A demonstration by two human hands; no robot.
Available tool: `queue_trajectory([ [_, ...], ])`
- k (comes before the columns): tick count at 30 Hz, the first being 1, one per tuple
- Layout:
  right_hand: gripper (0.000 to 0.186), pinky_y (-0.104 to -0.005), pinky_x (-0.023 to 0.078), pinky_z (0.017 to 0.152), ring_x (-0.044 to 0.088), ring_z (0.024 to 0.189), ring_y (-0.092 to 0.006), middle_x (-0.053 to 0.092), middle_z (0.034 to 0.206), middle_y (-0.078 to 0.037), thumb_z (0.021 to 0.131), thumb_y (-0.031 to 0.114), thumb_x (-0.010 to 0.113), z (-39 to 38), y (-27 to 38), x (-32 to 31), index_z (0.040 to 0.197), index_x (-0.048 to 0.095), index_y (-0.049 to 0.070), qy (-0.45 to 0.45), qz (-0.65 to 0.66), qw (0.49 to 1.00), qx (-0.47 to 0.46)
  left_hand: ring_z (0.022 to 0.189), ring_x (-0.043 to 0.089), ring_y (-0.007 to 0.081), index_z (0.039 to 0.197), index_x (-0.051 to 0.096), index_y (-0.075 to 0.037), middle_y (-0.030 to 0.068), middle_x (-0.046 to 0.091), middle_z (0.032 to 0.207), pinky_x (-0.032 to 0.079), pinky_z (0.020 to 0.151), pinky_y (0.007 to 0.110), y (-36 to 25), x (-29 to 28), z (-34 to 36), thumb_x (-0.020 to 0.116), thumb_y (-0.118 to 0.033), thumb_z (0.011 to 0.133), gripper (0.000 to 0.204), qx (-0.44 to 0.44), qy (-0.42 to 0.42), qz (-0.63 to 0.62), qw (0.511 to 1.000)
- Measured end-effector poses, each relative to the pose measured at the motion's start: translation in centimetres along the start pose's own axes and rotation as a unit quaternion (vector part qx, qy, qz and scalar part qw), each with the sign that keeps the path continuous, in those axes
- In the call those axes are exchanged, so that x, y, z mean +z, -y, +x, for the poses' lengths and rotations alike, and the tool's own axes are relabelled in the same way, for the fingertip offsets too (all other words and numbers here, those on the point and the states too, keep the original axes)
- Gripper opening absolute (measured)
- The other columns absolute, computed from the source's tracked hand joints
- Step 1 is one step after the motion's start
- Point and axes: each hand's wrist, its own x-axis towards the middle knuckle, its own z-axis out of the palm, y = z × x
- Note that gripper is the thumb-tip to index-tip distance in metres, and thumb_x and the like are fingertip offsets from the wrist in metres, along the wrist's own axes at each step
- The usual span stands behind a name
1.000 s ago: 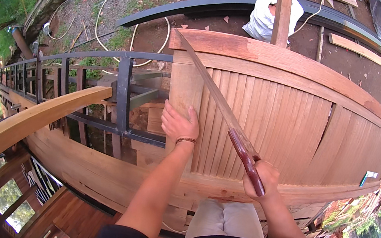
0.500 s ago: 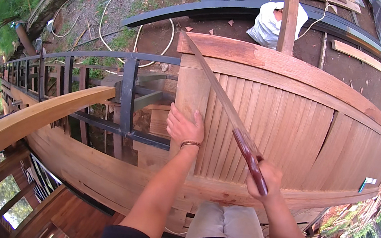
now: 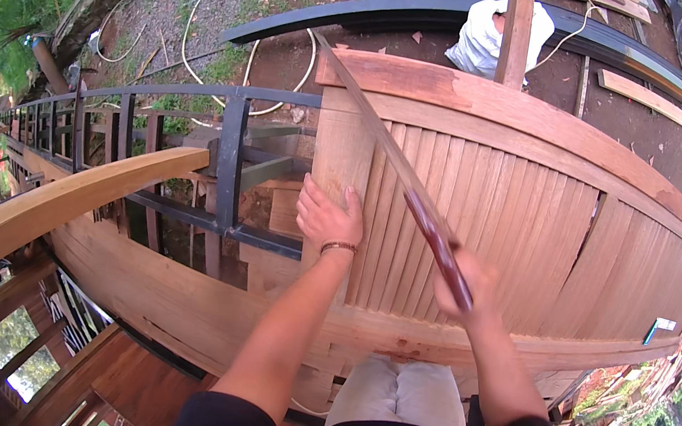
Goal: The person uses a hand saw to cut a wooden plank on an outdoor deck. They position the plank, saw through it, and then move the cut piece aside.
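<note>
My right hand (image 3: 468, 284) is closed around the glossy dark red-brown handle of a long hand saw (image 3: 387, 145), seen nearly edge-on. Its narrow blade slants up and left across a slatted wooden panel (image 3: 484, 209), the tip reaching past the left end of the panel's top rail (image 3: 433, 85). Whether the blade touches the wood cannot be made out. With fingers stretched out and thumb apart, my left hand (image 3: 330, 214) lies on the panel's smooth left upright board (image 3: 344, 147), fingertips at its left edge. A braided bracelet circles that wrist.
Left of the panel runs a black metal railing frame (image 3: 230, 164), with a curved wooden beam (image 3: 74, 206) crossing nearby. A small white-and-teal object (image 3: 658, 331) lies on the panel's right end. Beyond are a white sack (image 3: 484, 44), a wooden post (image 3: 517, 31), a pale hose (image 3: 196, 29) and dark beams (image 3: 327, 19).
My right hand and the saw have moved forward and a little left, so the tip extends farther past the top rail. My left hand stays on the upright board.
</note>
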Motion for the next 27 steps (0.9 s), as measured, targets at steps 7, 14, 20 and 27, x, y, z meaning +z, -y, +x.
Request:
queue_trajectory([
  [7, 0.009, -0.0433, 0.051, 0.054, 0.06, 0.056, -0.0365, 0.059, 0.064, -0.015, 0.075, 0.005, 0.065, 10.1, 0.5, 5.0, 0.075, 0.055, 0.006, -0.004, 0.062, 0.995, 0.081, 0.117, 0.052, 0.0368, 0.145, 0.035, 0.0, 0.0204, 0.054, 0.127, 0.042, 0.095, 0.05, -0.8, 0.0, -0.5, 0.06, -0.047, 0.087, 0.079, 0.019, -0.01, -0.005, 1.0],
  [14, 0.013, -0.0404, 0.05, 0.051, 0.062, 0.055, -0.032, 0.058, 0.063, -0.014, 0.069, -0.002, 0.062, 1.3, 0.7, -0.4, 0.08, 0.063, 0.004, -0.017, 0.001, 1.0, -0.018, 0.119, 0.05, 0.0352, 0.146, 0.035, 0.0, 0.02, 0.053, 0.13, 0.041, 0.097, 0.049, -0.6, 0.0, 0.6, 0.061, -0.049, 0.085, 0.082, -0.008, 0.007, -0.008, 1.0],
  [20, 0.011, -0.046, 0.05, 0.056, 0.063, 0.064, -0.0408, 0.062, 0.068, -0.019, 0.077, 0.012, 0.065, 12.0, -1.0, 6.8, 0.079, 0.056, 0.006, -0.011, 0.07, 0.995, 0.076, 0.117, 0.051, 0.037, 0.145, 0.036, -0.001, 0.0193, 0.054, 0.125, 0.042, 0.094, 0.05, -1.3, 0.1, -0.6, 0.06, -0.047, 0.087, 0.078, 0.016, 0.001, -0.001, 1.0],
  [27, 0.012, -0.0378, 0.051, 0.053, 0.061, 0.055, -0.0301, 0.058, 0.064, -0.012, 0.069, -0.006, 0.064, -1.0, 1.9, -1.7, 0.077, 0.063, 0.002, -0.016, 0.009, 1.0, 0.007, 0.12, 0.05, 0.0366, 0.146, 0.035, 0.0, 0.0205, 0.053, 0.13, 0.04, 0.097, 0.05, 0.2, 0.7, 0.1, 0.06, -0.048, 0.085, 0.082, -0.001, -0.014, -0.008, 1.0],
])
